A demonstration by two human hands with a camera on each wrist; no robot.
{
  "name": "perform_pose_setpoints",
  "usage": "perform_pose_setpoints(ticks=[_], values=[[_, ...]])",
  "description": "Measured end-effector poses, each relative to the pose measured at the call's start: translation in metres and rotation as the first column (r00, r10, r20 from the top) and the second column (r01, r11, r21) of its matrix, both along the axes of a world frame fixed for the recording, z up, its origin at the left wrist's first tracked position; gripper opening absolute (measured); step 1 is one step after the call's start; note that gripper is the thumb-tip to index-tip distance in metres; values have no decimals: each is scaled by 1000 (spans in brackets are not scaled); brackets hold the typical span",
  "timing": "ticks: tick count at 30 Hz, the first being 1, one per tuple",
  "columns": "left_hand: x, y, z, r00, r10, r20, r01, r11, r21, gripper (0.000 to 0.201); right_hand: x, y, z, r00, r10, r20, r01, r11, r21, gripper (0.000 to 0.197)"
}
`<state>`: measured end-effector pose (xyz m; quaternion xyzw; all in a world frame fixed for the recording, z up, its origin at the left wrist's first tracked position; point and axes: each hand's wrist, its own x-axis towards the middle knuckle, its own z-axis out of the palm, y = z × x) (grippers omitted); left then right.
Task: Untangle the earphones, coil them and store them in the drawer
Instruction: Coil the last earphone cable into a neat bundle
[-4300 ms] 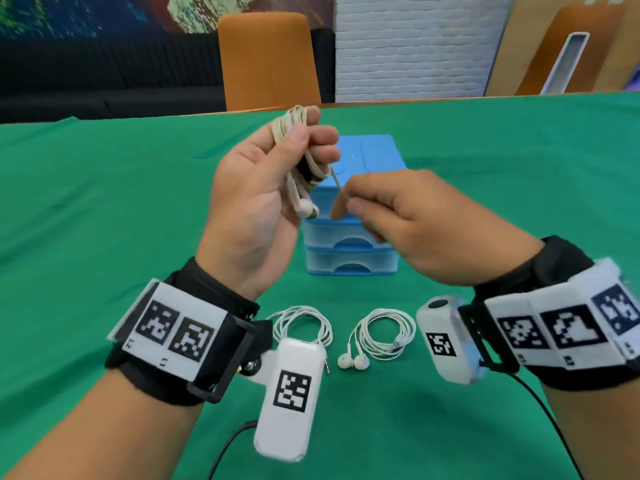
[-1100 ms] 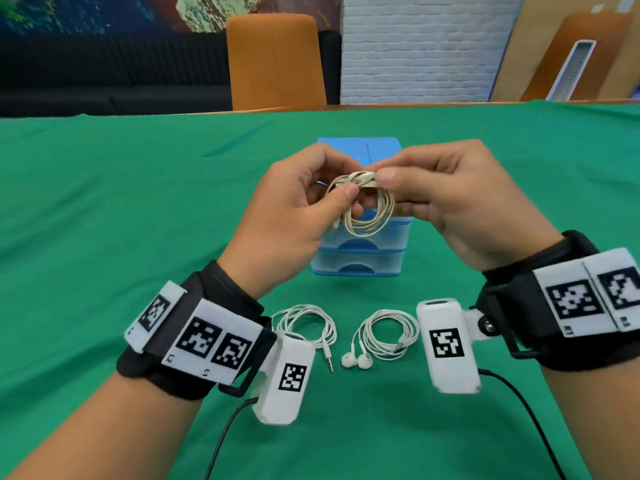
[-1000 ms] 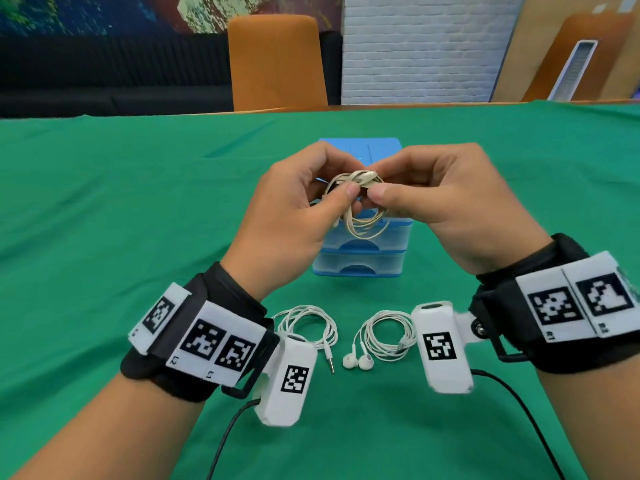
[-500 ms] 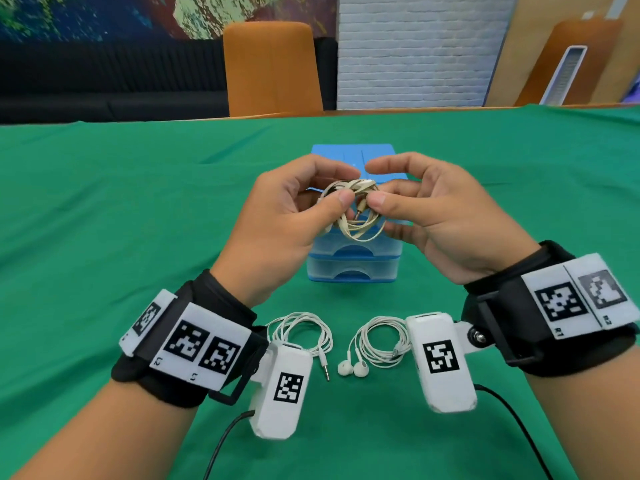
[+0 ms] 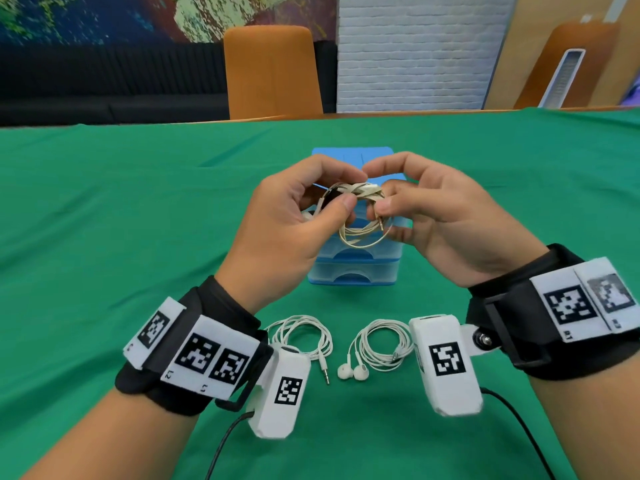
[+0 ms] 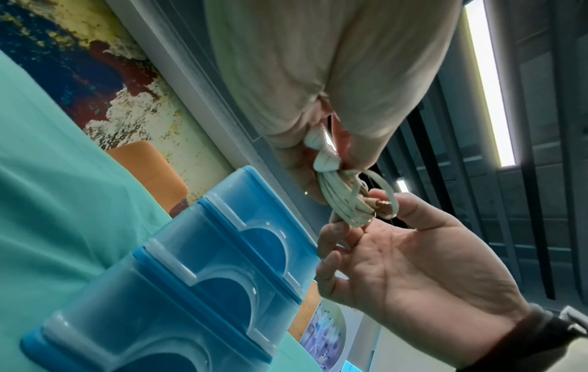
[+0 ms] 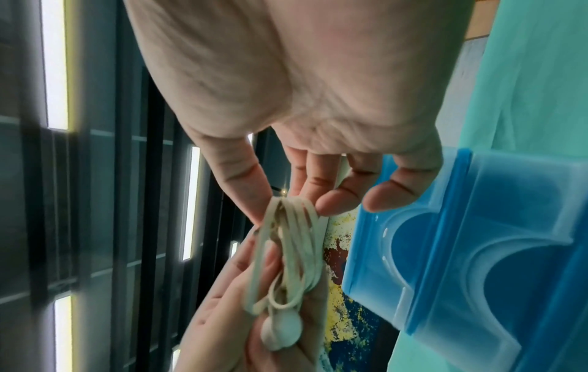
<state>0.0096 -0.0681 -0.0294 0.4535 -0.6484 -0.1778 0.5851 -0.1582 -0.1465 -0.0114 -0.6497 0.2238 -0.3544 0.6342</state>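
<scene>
1. Beige earphones [image 5: 360,216], wound into a coil, are hanging in the air between both hands, just above the blue drawer unit [image 5: 355,268].
2. The left hand [image 5: 294,233] is pinching the coil's wrapped top between thumb and fingers.
3. The right hand [image 5: 446,223] is pinching the cable beside the plug.
4. Two white earphone coils [image 5: 377,348] are lying on the green table [image 5: 104,220], nearer the person.

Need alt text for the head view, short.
Both hands, left hand and right hand, pinch a coiled beige earphone above a closed blue drawer unit. Two coiled white earphones lie on the green tablecloth.
</scene>
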Motion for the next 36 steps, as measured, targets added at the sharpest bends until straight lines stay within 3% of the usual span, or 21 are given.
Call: perform_pose_setpoints(ticks=[3,6,9,12,17,24,30,36], values=[[-1,2,2,1000,7,21,-7,1000,-19,15,-2,0,1,1000,-9,6,9,999,-38,28],[-3,2,3,998,-21,-57,21,1000,-1,18,-1,2,1,998,-40,44,43,997,-65,31],[-8,5,3,985,-85,-147,91,995,39,31,-1,1,1,991,-93,94,100,992,-71,29],[-10,7,3,988,-124,-92,130,990,62,46,-2,-2,2,989,-107,106,113,992,-49,26],[-10,4,1,995,-90,-40,91,996,15,33,-6,-6,2,995,-27,101,22,998,51,24],[-5,4,4,994,-60,-93,58,998,-22,23,-7,-4,1,997,-28,66,27,1000,11,11],[-3,1,0,997,-20,-75,17,999,-38,25,-7,-3,1,997,-7,76,6,1000,17,38],[-3,3,5,992,-39,-122,35,999,-34,25,-6,0,2,985,106,138,-119,989,88,45]])
